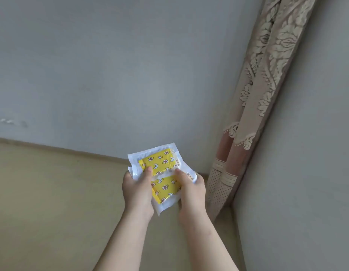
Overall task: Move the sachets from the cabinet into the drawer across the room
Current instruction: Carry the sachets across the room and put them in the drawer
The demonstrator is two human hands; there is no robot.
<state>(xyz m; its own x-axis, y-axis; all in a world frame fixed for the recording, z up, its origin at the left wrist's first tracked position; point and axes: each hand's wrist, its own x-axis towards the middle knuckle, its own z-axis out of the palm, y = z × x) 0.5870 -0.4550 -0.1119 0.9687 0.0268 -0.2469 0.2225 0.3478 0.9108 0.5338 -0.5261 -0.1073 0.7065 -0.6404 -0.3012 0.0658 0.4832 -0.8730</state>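
Hands sit side by side just below the middle of the frame. The left hand [137, 190] and the right hand [191, 190] each lay a thumb over the top and curl their fingers beneath a small stack of sachets [160, 163]. Two show plainly: yellow packets printed with stars, moons and flowers inside pale wrappers, one overlapping the other. A further white edge peeks out at the left, so there may be more, though I cannot count them. The stack is in the air, touching nothing but the hands.

Beyond them a beige floor [52, 192] spreads across the lower left and a grey wall [111, 65] fills the upper left. A patterned curtain [267, 94] hangs down the right side into the corner.

Neither cabinet nor drawer is in view. Judging by that, these sachets are out of the cabinet and in transit across the room. Reaching the drawer, opening it if it is closed, and laying them inside appear to be left. Whether other sachets wait in the cabinet cannot be told.
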